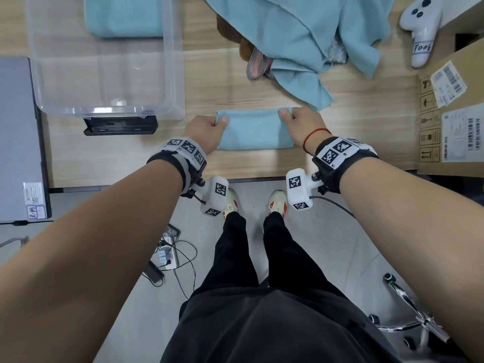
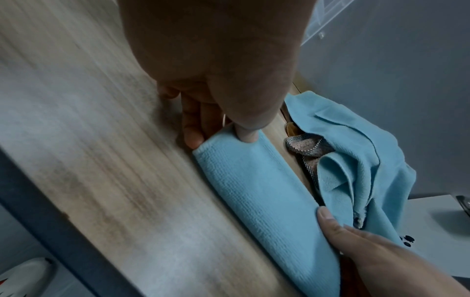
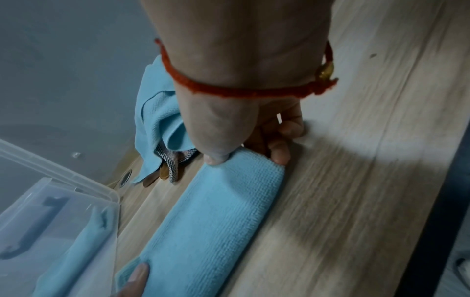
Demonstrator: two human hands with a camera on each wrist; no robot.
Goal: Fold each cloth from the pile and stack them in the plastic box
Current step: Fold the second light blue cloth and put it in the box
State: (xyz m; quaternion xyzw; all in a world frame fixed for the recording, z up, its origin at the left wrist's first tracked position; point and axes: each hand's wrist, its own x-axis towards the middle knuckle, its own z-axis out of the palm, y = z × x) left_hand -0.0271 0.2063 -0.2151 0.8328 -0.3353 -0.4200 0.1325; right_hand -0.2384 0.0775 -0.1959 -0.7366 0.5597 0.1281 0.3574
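A folded light-blue cloth lies flat on the wooden table near its front edge. My left hand pinches its far left corner, thumb on top and fingers beneath. At the far right corner my right hand pinches the same cloth, thumb on top. The clear plastic box stands to the left with one folded blue cloth inside it. The pile lies behind: loose blue cloths over a checked cloth and a brown one.
A grey laptop lies at the left edge, a black device in front of the box. Cardboard boxes stand at the right, with a white controller behind them. Below the table edge are my legs, cables and a chair base.
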